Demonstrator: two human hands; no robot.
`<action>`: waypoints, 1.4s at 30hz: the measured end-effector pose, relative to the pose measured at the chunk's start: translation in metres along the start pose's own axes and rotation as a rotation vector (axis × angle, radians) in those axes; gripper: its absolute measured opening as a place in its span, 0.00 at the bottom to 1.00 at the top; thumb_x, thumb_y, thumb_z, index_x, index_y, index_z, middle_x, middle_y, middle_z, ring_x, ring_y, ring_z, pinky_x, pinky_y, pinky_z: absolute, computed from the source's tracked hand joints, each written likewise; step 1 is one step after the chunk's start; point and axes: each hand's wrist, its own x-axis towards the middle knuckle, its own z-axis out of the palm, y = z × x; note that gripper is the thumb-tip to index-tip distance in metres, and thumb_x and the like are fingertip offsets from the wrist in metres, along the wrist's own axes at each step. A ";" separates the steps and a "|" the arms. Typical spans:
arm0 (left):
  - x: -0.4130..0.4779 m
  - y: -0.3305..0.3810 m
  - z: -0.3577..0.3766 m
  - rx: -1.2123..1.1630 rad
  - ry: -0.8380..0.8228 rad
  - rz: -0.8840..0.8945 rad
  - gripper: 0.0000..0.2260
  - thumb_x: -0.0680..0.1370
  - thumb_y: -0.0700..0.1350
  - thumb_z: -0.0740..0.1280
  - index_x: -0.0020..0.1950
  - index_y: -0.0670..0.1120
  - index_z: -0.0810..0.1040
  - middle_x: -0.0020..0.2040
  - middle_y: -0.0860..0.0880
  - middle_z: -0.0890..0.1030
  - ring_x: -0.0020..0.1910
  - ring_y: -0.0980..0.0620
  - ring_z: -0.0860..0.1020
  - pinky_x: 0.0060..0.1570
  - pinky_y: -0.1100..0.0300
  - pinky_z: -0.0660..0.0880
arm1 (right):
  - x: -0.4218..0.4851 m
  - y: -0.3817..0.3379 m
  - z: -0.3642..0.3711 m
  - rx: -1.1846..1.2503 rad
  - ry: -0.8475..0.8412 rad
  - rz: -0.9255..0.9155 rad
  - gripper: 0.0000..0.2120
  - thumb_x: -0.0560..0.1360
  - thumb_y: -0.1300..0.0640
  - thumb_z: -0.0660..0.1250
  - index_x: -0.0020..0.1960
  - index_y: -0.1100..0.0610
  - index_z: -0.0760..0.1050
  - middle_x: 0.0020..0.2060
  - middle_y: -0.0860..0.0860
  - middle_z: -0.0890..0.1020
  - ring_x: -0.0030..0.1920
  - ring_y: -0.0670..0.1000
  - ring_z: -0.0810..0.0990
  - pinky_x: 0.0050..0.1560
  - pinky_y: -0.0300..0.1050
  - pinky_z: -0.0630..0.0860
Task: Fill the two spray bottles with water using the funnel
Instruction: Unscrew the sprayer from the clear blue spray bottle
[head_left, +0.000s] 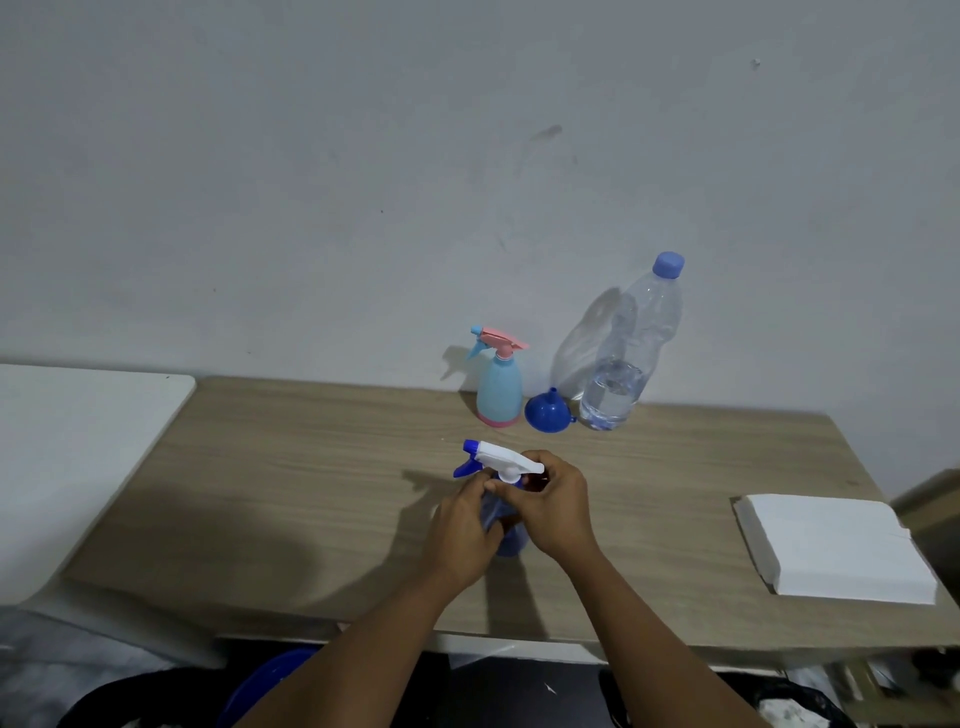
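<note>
A blue translucent spray bottle (511, 540) with a white and blue trigger head (498, 457) stands on the wooden table (311, 467) in the middle. My left hand (465, 525) grips its body. My right hand (553, 506) curls round the neck just under the trigger head. Farther back, by the wall, stand a light-blue spray bottle (500, 387) with a pink head, a blue funnel (546, 410) resting mouth-down, and a large clear water bottle (626, 353) with a blue cap, about a third full.
A stack of white paper napkins (831, 545) lies at the table's right end. A white surface (67, 452) adjoins the table on the left. A blue round object (265, 686) sits below the table's front edge.
</note>
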 end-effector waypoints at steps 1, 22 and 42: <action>0.001 -0.001 0.000 -0.004 0.005 0.003 0.19 0.71 0.37 0.70 0.60 0.49 0.77 0.54 0.52 0.83 0.52 0.52 0.81 0.52 0.56 0.78 | 0.001 -0.001 -0.002 -0.004 -0.025 -0.012 0.15 0.65 0.61 0.81 0.49 0.55 0.83 0.41 0.51 0.86 0.43 0.49 0.85 0.44 0.43 0.82; 0.005 -0.017 0.001 -0.055 -0.024 -0.050 0.18 0.70 0.45 0.69 0.59 0.56 0.75 0.52 0.54 0.83 0.52 0.55 0.82 0.52 0.48 0.81 | -0.007 0.001 0.005 0.152 0.072 0.017 0.25 0.63 0.65 0.82 0.56 0.58 0.76 0.44 0.55 0.82 0.42 0.48 0.80 0.45 0.41 0.79; 0.004 -0.015 0.001 -0.059 -0.038 -0.055 0.19 0.73 0.41 0.71 0.54 0.65 0.74 0.50 0.58 0.82 0.51 0.58 0.82 0.51 0.51 0.82 | -0.007 -0.002 0.005 0.094 0.045 0.017 0.16 0.65 0.61 0.81 0.49 0.58 0.79 0.38 0.52 0.82 0.38 0.42 0.78 0.42 0.38 0.77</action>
